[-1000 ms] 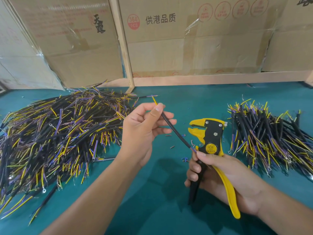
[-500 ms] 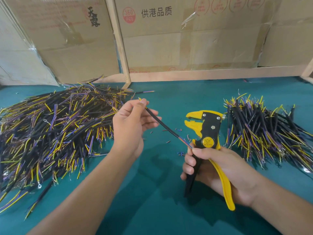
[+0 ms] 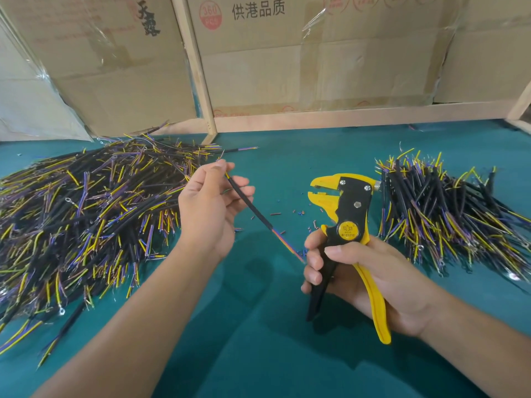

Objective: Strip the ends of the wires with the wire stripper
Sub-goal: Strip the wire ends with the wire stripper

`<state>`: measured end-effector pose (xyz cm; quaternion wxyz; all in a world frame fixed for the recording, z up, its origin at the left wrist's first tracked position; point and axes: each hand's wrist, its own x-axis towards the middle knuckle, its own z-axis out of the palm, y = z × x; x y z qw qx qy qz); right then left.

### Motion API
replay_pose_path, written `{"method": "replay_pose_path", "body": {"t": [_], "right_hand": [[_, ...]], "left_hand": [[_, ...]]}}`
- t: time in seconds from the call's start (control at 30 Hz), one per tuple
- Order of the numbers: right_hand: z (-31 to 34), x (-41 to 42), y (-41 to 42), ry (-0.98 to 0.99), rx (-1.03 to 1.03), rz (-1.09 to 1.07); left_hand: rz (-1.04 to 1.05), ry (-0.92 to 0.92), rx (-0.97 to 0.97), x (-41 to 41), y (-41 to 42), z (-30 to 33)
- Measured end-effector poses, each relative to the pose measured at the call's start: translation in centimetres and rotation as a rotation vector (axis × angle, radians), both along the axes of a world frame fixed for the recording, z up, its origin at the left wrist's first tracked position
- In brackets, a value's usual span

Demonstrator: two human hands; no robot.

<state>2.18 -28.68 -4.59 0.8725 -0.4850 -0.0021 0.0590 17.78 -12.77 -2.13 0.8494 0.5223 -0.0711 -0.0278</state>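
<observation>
My left hand (image 3: 211, 209) holds one black wire (image 3: 253, 209) near its upper end, between thumb and fingers. The wire slants down to the right, and its coloured inner strands end just beside my right hand's fingers. My right hand (image 3: 365, 280) grips the yellow and black wire stripper (image 3: 349, 225) by its handles, upright, its yellow jaws pointing left and empty. The wire's lower end lies below the jaws, apart from them.
A big heap of black, yellow and purple wires (image 3: 80, 216) covers the left of the green table (image 3: 258, 340). A smaller heap (image 3: 442, 214) lies at the right. Small bits of cut insulation (image 3: 287, 216) are scattered between my hands. Cardboard boxes (image 3: 287, 58) stand behind.
My left hand has slid along the wire toward its upper end, so less yellow tip shows above the thumb. The stripper and my right hand have kept their pose.
</observation>
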Motion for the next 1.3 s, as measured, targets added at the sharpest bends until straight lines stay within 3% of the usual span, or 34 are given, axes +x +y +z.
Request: {"method": "replay_pose_path", "body": {"t": [0.33,0.47,0.8,1.07,1.3], "right_hand": [[-0.1,0.1,0.1,0.072,-0.03,-0.047],[-0.2,0.2,0.1,0.089,-0.021,-0.047],[0.1,0.3,0.1,0.075,0.019,-0.148],[-0.1,0.7,0.0,0.037,0.013,-0.195],[-0.3,0.7,0.1,-0.02,-0.052,-0.211]], "left_hand": [[-0.036,-0.008,0.022,-0.6,-0.4,0.5],[-0.183,-0.055,0.082,-1.9,-1.0,0.6],[-0.489,-0.596,0.62,-5.2,-1.5,0.8],[-0.622,-0.575,0.782,-4.9,-1.3,0.4],[-0.775,-0.52,0.652,-5.2,-1.4,0.2]]}}
